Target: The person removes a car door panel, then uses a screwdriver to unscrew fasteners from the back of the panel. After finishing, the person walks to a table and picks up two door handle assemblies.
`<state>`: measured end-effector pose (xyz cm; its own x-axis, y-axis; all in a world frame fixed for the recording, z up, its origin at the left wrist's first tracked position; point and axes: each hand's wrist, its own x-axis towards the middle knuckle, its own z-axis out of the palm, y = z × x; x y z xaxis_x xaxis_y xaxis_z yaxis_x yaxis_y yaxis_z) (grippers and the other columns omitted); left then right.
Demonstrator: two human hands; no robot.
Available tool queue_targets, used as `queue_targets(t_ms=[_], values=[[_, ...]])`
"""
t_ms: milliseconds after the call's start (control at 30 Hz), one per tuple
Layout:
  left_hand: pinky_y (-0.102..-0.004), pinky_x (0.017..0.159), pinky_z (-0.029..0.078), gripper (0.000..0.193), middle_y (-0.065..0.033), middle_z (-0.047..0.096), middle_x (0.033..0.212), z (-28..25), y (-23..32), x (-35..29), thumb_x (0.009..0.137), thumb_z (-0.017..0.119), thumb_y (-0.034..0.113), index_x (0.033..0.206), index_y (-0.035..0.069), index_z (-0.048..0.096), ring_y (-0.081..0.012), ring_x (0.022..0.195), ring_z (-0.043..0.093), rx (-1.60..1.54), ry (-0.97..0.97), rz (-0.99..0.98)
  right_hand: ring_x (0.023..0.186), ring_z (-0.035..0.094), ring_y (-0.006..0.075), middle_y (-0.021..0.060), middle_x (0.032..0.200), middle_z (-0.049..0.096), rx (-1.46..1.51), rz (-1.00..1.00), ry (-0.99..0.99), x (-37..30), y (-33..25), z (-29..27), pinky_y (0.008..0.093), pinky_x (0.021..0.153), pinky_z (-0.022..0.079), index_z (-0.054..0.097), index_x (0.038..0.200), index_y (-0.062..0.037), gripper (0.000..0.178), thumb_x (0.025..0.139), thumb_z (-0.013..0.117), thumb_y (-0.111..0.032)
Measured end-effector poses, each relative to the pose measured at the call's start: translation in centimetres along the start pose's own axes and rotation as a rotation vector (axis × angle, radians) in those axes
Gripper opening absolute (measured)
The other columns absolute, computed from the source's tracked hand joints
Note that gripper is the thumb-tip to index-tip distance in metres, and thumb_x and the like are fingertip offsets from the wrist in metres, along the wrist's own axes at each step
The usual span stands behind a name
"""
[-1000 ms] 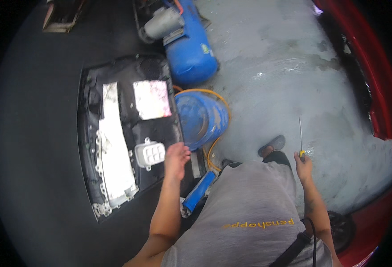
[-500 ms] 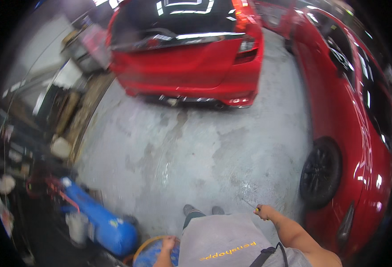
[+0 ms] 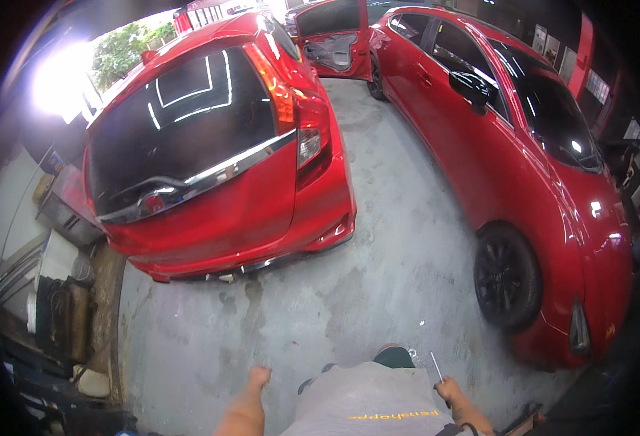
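Note:
My right hand (image 3: pixel 448 390) is closed around the handle of a screwdriver (image 3: pixel 436 365), whose thin metal shaft points up and forward over the floor. My left hand (image 3: pixel 260 376) hangs at my left side with its fingers curled in, and nothing shows in it. Both hands are low in front of my grey shirt (image 3: pixel 371 403), away from the cars. Nearest to the screwdriver is the black front wheel (image 3: pixel 507 276) of the red car (image 3: pixel 552 240) on the right.
Ahead on the left stands a red hatchback (image 3: pixel 211 232), its rear towards me. A car door (image 3: pixel 334 47) is open at the far end of the grey floor (image 3: pixel 400 218) between the cars. Panels and parts (image 3: pixel 66 305) line the left wall.
My view has lifted and turned to the right; the blue tank has almost left the picture. My left hand has come away from the blue round container, and the screwdriver now points more upright.

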<state>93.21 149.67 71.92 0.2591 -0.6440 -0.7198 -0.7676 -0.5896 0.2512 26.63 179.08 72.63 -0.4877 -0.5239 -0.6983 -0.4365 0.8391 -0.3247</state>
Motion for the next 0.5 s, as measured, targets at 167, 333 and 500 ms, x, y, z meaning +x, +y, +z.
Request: queue_targets(t_ms=[167, 333, 500], values=[[-0.0431, 0.091, 0.053, 0.035, -0.0207, 0.073, 0.107, -4.5, 24.4, 8.9, 0.086, 0.073, 0.034, 0.107, 0.005, 0.074, -0.0356, 0.102, 0.069, -0.062, 0.198, 0.282, 0.096, 0.068, 0.0458, 0.0259, 0.097, 0.072, -0.121, 0.27, -0.024, 1.9, -2.4, -2.0, 0.0499, 0.087, 0.054, 0.071, 0.099, 0.0017, 0.057, 0.086, 0.068, -0.054], [-0.0418, 0.093, 0.053, 0.037, -0.0191, 0.073, 0.106, -1.3, 46.8, 9.2, 0.087, 0.073, 0.037, 0.113, 0.011, 0.072, -0.0341, 0.104, 0.069, -0.05, 0.04, 0.48, 0.096, 0.068, 0.0464, 0.026, 0.097, 0.072, -0.217, 0.297, -0.126, 9.9, -6.0, -7.5, 0.0508, 0.086, 0.053, 0.071, 0.101, 0.0001, 0.055, 0.088, 0.065, -0.053], [-0.0412, 0.089, 0.054, 0.042, -0.0154, 0.075, 0.108, 3.1, 58.4, 8.1, 0.091, 0.07, 0.042, 0.118, 0.01, 0.07, -0.0304, 0.1, 0.071, 0.191, -0.287, 0.544, 0.096, 0.067, 0.047, 0.0261, 0.097, 0.071, -0.231, 0.033, -0.107, 21.6, -11.8, -18.8, 0.0516, 0.085, 0.053, 0.071, 0.102, -0.0015, 0.053, 0.091, 0.062, -0.052]])
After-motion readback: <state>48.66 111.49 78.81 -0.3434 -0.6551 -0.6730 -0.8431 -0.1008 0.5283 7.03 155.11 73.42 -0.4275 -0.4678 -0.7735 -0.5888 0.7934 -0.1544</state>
